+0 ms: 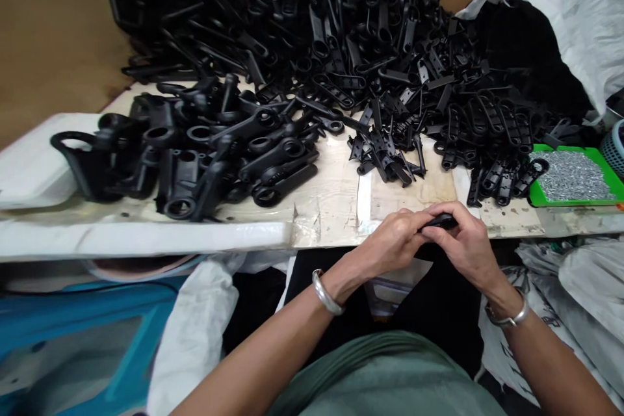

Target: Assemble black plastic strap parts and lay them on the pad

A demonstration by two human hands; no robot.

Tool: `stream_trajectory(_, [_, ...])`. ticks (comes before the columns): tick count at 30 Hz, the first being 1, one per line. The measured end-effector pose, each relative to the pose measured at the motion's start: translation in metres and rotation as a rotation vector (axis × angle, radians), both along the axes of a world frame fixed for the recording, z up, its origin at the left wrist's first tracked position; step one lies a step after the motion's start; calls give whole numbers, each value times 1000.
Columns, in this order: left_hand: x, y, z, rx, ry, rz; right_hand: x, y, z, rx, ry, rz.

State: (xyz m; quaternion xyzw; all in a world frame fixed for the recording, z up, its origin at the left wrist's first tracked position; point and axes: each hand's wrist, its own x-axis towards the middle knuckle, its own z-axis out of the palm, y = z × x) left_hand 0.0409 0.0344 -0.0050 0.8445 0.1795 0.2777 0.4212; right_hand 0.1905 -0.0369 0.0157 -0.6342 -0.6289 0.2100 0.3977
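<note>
My left hand point(392, 244) and my right hand point(463, 244) meet at the front edge of the workbench point(336, 208), both closed around one small black plastic part point(439, 221). Only a sliver of that part shows between the fingers. Each wrist wears a silver bangle. Just beyond my hands lies a small cluster of black clips point(385, 156). A row of black slotted links point(497, 182) lies to the right of it.
A huge heap of black plastic parts point(316, 32) fills the back of the bench, with larger ring-ended pieces point(205, 149) at left. A green tray point(609, 172) of small metal bits sits at right. White sacks point(560, 0) stand right and below; a blue crate point(73, 338) is lower left.
</note>
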Motion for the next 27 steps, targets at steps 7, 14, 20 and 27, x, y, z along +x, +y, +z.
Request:
stream_trajectory(7, [-1, -2, -12, -24, -27, 70, -3, 1, -7, 71, -112, -42])
stream_trajectory(14, [-4, 4, -2, -163, 1, 17, 6, 10, -7, -9, -119, 35])
stream_trajectory(20, [-47, 3, 16, 97, -69, 119, 12, 12, -10, 146, -306, 106])
stream_trajectory(27, [-141, 60, 33, 659, 168, 1132, 17, 58, 3, 114, -406, -185])
